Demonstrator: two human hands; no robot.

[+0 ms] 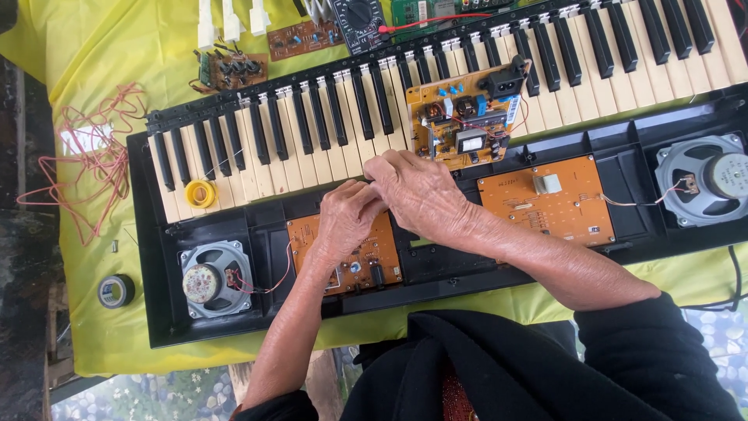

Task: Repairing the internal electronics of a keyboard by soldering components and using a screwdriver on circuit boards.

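An opened electronic keyboard (436, 269) lies across a yellow cloth, its black and cream keys (312, 132) facing away from me. My left hand (347, 218) and my right hand (417, 191) meet at the near edge of the keys, fingers pinched together over something too small to make out. Under my left hand sits an orange circuit board (374, 261). A loose power board (463, 117) with a transformer rests on the keys just beyond my right hand.
Two speakers (212, 278) (705, 179) sit in the case ends, another orange board (553, 199) between. A yellow solder spool (200, 193) lies on the keys. Black tape roll (116, 291), tangled red wire (93, 156), small boards (230, 68) and a multimeter (358, 19) lie around.
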